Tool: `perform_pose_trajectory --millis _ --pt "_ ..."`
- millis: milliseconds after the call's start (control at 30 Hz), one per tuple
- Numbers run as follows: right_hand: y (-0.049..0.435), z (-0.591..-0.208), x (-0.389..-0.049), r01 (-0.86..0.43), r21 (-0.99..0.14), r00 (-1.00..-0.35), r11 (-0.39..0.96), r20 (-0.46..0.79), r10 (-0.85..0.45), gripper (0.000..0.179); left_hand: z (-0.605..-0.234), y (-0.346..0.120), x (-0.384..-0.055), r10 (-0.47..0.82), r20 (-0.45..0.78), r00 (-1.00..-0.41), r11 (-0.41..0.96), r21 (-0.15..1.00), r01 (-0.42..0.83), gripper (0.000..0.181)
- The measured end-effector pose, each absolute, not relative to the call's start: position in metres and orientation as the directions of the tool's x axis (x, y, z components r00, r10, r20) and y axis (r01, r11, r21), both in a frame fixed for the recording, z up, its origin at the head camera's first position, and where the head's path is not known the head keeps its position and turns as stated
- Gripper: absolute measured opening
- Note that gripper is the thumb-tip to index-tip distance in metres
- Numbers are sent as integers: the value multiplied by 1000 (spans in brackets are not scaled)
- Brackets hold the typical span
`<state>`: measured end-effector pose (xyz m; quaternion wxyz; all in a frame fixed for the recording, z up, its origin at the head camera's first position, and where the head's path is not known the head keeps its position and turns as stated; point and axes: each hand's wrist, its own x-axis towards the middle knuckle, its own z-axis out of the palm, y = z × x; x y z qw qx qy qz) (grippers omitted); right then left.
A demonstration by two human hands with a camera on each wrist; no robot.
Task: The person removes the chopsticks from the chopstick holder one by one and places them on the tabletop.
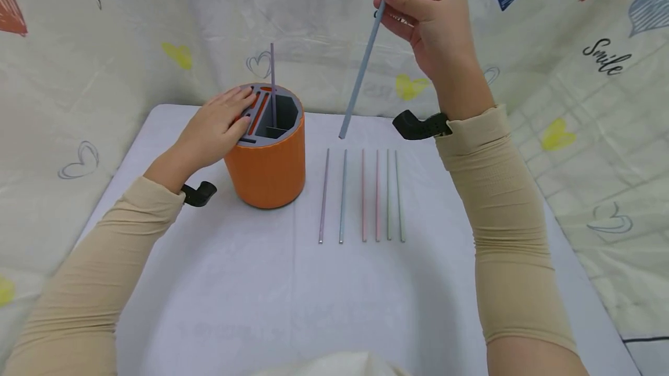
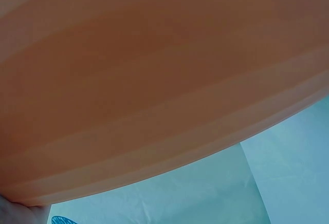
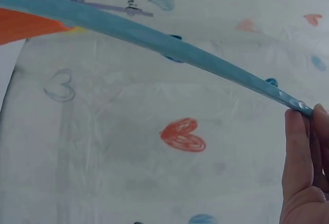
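My right hand [image 1: 431, 21] is raised at the upper right and pinches a light-blue chopstick [image 1: 363, 68] near its upper, thinner end. The chopstick slants down to the left, in the air above the table; the right wrist view shows its dimpled tip at the fingers. My left hand [image 1: 214, 126] rests on the top of an orange utensil holder [image 1: 266, 169] with a grey divided insert, fingers spread over its left side. A purple chopstick [image 1: 273, 74] stands upright in the holder's large compartment. The left wrist view is mostly the holder's orange wall [image 2: 154, 90].
Several chopsticks lie side by side right of the holder: a purple one [image 1: 324, 196], a blue one [image 1: 342, 196], two pink ones [image 1: 363, 196] and two green ones [image 1: 399, 196]. They lie on a white-covered table [image 1: 292, 289]. A heart-patterned sheet [image 1: 334, 33] hangs behind.
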<state>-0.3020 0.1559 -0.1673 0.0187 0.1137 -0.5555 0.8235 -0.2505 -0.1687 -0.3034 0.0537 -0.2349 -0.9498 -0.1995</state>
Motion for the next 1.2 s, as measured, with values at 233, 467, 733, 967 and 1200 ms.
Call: perform_pose_trajectory --millis 233,467,733,967,1200 --pt "194 -193 -312 -7 -954 -997 -301 32 -75 28 -303 -171 -250 424 201 -883 811 349 469 52" --pt "232 -237 -323 187 -973 -982 -131 -187 -13 26 -302 -169 -250 424 207 -882 811 348 471 52" --pt "270 -294 -328 353 -935 -936 -43 -353 -12 17 -303 -168 -250 421 202 -884 811 353 467 52" --pt "294 -336 -330 445 -895 -896 36 -445 9 22 -304 -169 -250 428 209 -879 806 351 476 52" --pt "299 -366 -328 525 -846 -850 98 -527 2 53 -304 -170 -250 424 210 -881 804 360 473 52"
